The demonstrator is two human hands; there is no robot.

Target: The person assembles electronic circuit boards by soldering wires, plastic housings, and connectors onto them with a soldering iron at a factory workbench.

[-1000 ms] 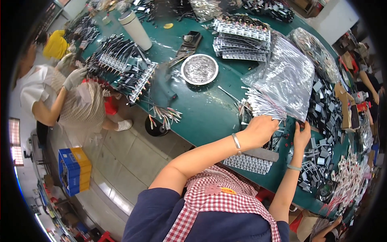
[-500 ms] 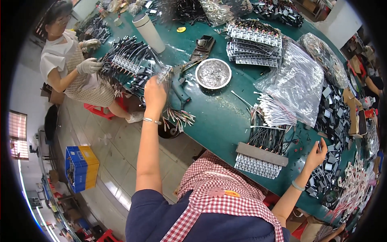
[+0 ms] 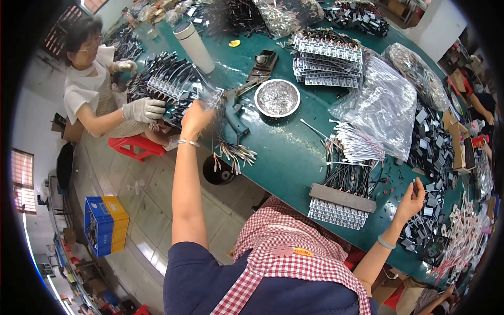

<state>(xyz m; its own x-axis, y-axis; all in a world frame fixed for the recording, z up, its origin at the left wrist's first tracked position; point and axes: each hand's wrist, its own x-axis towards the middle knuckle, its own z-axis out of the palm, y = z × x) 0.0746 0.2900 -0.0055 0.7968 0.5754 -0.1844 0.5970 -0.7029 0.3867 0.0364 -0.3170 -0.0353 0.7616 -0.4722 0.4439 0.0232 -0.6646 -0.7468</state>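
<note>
My left hand (image 3: 197, 118) reaches to the table edge, its fingers closed beside the dark wire bundles. What they grip is hidden; a pale, clear-looking strip (image 3: 211, 96) lies at the fingertips. Just right of this hand lies a dark teal glue gun (image 3: 234, 118). Wires with coloured ends (image 3: 236, 156) hang below it. Over the right of the table my right hand (image 3: 409, 202) is raised, thumb and fingers pinched on something small and dark. Black rectangular pieces (image 3: 431, 157) lie in a heap beside it. To its left, a grey bar (image 3: 344, 197) rests across a wired board panel (image 3: 336, 214).
A metal bowl (image 3: 277, 98), a white flask (image 3: 194, 47) and stacked board panels (image 3: 328, 63) stand on the green table (image 3: 278, 157). Clear plastic bags (image 3: 380, 100) lie at right. A gloved co-worker (image 3: 97, 94) sits at left; a blue-yellow crate (image 3: 106, 226) is on the floor.
My left hand has shifted slightly left and its fingers have turned. My right hand has barely moved. The co-worker leans closer, one gloved hand now further right and lower by the wires.
</note>
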